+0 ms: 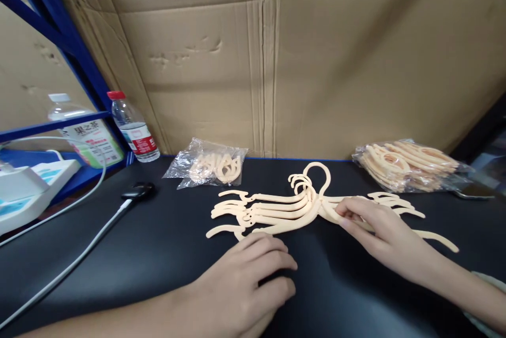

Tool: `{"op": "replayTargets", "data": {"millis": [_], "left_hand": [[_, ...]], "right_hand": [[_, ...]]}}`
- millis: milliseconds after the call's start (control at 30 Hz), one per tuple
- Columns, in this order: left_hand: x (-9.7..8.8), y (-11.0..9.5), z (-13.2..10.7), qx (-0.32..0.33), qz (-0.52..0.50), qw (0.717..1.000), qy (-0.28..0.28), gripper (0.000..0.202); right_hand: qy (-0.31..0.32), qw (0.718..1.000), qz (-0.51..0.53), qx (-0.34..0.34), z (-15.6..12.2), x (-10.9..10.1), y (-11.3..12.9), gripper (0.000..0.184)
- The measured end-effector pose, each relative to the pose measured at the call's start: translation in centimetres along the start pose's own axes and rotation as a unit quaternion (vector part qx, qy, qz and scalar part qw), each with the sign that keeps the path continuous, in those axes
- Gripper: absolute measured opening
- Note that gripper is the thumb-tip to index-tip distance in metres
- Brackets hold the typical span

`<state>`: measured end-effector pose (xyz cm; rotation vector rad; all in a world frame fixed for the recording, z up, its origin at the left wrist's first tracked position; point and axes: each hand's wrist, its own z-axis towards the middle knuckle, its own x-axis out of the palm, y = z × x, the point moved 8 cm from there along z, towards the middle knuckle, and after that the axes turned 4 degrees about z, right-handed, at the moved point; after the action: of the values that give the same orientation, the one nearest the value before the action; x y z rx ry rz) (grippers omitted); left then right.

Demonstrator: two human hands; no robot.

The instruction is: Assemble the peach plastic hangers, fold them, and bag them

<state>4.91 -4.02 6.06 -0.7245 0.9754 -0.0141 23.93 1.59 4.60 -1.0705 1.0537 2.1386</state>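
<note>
Several cream plastic folding hangers (290, 214) lie fanned and overlapping on the black table, hooks pointing away from me. Their jointed left arms spread toward the left and their right arms toward the right. My right hand (373, 224) pinches the right arm of the front hanger close to its centre, thumb and forefinger together. My left hand (256, 274) rests just below the left arms, fingers loosely bent and apart, holding nothing. Its knuckles cover the lower left end of the front hanger; whether they touch it I cannot tell.
Behind stand a clear bag of small cream parts (221, 166) and, at right, a bag of cream hangers (407, 164). On the left are a red-capped bottle (136, 129), a white-capped bottle (93, 140), a power strip (39, 190) and a black device (137, 191) on a white cable. Cardboard (356, 64) walls the back.
</note>
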Motion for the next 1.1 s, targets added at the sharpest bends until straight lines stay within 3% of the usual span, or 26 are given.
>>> {"op": "replayTargets", "data": {"millis": [133, 267, 467, 533, 633, 700, 867, 1100], "left_hand": [[1.0, 1.0, -0.1, -0.015, 0.096, 0.994, 0.048, 0.030], [2.3, 1.6, -0.2, -0.016, 0.177, 0.977, 0.118, 0.028], [2.1, 1.6, 0.1, -0.011, 0.247, 0.962, 0.115, 0.029], [2.1, 2.0, 0.0, -0.011, 0.277, 0.957, 0.087, 0.034], [1.9, 3.1, -0.4, -0.041, 0.337, 0.941, 0.010, 0.051], [2.1, 4.0, -0.7, -0.062, 0.378, 0.924, -0.022, 0.050], [3.2, 6.2, -0.1, -0.064, 0.411, 0.910, -0.004, 0.056], [2.0, 8.4, 1.8, -0.090, 0.385, 0.917, 0.057, 0.062]], "right_hand": [[0.036, 0.999, -0.030, -0.001, 0.0, 0.9, -0.2, 0.027], [0.048, 0.998, -0.038, 0.010, 0.1, 1.4, -1.0, 0.014], [0.025, 0.998, -0.061, 0.017, 0.0, 1.1, -1.3, 0.004], [0.016, 0.997, -0.078, 0.020, -0.2, 1.1, -1.3, 0.017], [0.031, 0.989, -0.137, 0.038, -0.6, 1.8, -1.7, 0.059], [0.065, 0.982, -0.166, 0.060, -0.8, 2.7, -2.5, 0.076], [0.094, 0.977, -0.175, 0.080, 0.0, 3.9, -4.2, 0.077], [0.074, 0.982, -0.162, 0.069, 2.2, 4.1, -5.4, 0.077]]}}
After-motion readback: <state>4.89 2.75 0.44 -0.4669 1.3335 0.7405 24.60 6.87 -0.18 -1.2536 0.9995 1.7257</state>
